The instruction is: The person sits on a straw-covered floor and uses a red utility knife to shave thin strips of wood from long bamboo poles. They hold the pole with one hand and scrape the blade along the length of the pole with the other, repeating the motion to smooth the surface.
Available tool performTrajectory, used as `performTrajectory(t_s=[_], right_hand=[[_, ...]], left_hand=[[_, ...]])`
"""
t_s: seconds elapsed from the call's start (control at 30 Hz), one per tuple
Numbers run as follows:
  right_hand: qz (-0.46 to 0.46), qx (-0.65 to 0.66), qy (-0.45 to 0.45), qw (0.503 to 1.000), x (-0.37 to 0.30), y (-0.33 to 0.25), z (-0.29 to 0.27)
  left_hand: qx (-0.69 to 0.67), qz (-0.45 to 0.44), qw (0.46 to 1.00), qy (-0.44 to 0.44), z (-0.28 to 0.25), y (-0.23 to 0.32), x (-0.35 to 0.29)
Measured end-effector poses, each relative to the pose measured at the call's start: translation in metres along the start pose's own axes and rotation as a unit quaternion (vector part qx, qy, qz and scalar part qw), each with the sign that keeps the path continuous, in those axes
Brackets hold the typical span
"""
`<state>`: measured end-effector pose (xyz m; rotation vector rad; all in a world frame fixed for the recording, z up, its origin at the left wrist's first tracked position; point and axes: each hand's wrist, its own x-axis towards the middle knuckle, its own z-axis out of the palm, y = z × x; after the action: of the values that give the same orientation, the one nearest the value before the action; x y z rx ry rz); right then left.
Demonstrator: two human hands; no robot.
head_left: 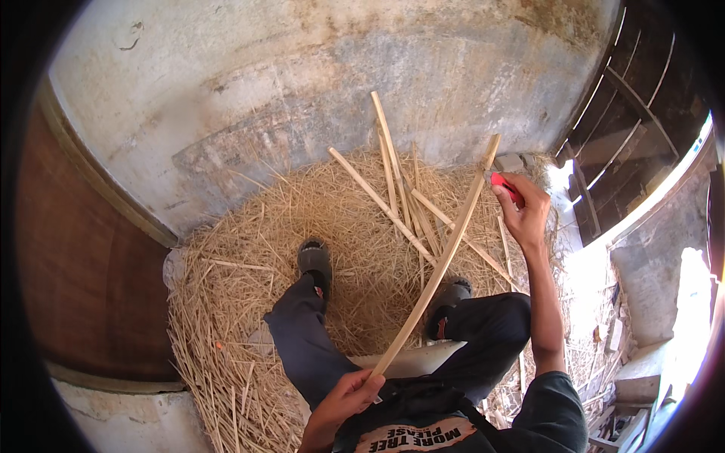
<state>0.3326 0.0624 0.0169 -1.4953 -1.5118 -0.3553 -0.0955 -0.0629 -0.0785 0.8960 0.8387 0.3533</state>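
Observation:
A long, pale strip that looks like split bamboo [432,285] slants from my lap up to the far right. Its near end is gripped by my left hand [347,400], fingers closed round it just above my waist. My right hand [526,211], arm reaching forward, is closed on a red utility knife [506,189]. The knife's tip meets the strip near its far end; how deep the blade sits cannot be made out. Beyond the strip, several more pale strips [393,166] lean on the wall or lie crossed on the floor.
Straw-like shavings [242,302] cover the floor around my shoes. A stained plaster wall [340,83] stands ahead, with a brown wooden panel [83,249] at the left. A dark slatted opening [627,113] and bright light lie to the right. A pale seat edge [411,361] shows between my legs.

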Motion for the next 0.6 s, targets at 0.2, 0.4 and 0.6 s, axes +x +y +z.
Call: performTrajectory(t_s=[0.2, 0.4, 0.6], right_hand=[[-0.023, -0.023, 0.015, 0.999, -0.001, 0.005, 0.003], [0.176, -0.084, 0.084, 0.977, 0.021, 0.090, -0.025], [0.224, 0.054, -0.028, 0.973, -0.016, 0.121, -0.024]], left_hand=[[-0.086, -0.040, 0.994, -0.054, 0.000, -0.004, 0.004], [0.124, 0.028, 0.989, 0.072, 0.006, -0.019, -0.010], [0.227, 0.145, 0.941, 0.206, 0.001, -0.014, 0.004]])
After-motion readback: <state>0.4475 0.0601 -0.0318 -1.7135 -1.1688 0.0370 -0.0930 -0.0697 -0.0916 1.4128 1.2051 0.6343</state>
